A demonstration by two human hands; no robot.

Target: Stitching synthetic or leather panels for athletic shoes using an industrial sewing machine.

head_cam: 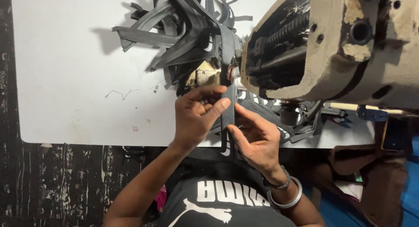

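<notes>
Hands meet at the white table edge: left hand and right hand both pinch a grey strap leading into the worn sewing machine, black strips piled behind.

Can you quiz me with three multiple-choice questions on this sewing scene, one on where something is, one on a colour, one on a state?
1. Where does the pile of dark strips lie?
A. on the white table, behind the hands
B. on the floor
C. in the person's lap

2. What colour is the strap held between the hands?
A. red
B. dark grey
C. yellow

3. How is the strap held?
A. lying loose, untouched
B. by the left hand alone
C. pinched by both the left hand and the right hand

Answers: 1 A, the pile rests on the white table beside the sewing machine; 2 B, it looks dark grey; 3 C, fingers of both hands press on it.
</notes>
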